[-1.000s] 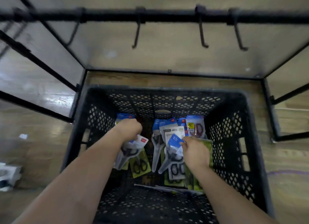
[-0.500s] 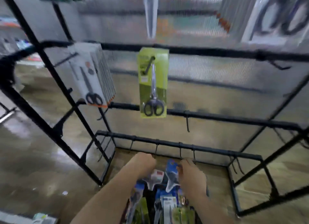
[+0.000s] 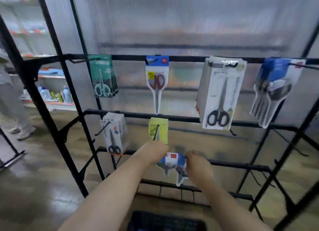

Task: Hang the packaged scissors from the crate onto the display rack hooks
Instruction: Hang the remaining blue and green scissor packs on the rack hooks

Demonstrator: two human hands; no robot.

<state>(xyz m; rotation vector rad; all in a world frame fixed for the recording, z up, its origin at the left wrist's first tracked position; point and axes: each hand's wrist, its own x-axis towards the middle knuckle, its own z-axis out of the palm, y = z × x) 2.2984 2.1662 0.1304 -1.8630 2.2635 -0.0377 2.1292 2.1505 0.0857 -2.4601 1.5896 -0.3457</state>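
Holding stock in front of the black wire display rack (image 3: 181, 118): your left hand (image 3: 152, 153) is gripping a white-topped scissors pack (image 3: 171, 160), and your right hand (image 3: 198, 169) is pinching a blue-topped scissors pack (image 3: 181, 161). Risk: the overlapping cards are probably snagging, threatening a missed hook or a drop.

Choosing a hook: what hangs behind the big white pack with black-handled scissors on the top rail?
More packs hang stacked behind the white pack; only their left edges show, some with orange corners. The front pack covers their faces, so their count is unclear.
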